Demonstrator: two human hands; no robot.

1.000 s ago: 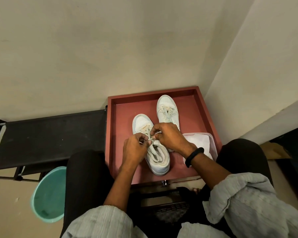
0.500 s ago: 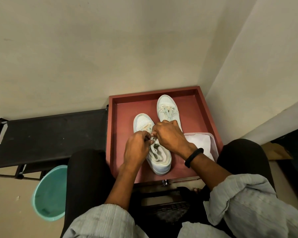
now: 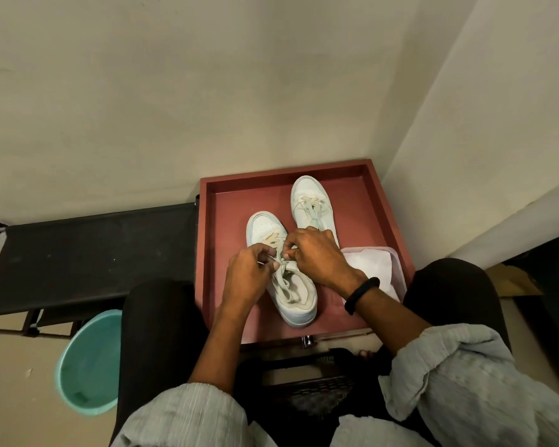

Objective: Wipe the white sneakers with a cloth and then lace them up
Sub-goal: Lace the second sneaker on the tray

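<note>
Two white sneakers stand in a red tray (image 3: 381,201), toes pointing away from me. Over the near sneaker (image 3: 292,291), my left hand (image 3: 247,275) and my right hand (image 3: 317,253) meet above its tongue, each pinching the cream lace (image 3: 282,261) between fingertips. The far sneaker (image 3: 310,201) lies further back on the right with its lace loosely crossed. A white cloth (image 3: 373,264) lies in a clear container at the tray's right side, partly behind my right wrist.
A black rack (image 3: 88,253) stands to the left of the tray. A teal bucket (image 3: 88,362) sits on the floor by my left knee. Walls close in behind and to the right. My knees flank the tray's near edge.
Both hands stay at the near sneaker's lace, shifting slightly towards its toe while the fingers work the lace. The sneakers and cloth have not moved.
</note>
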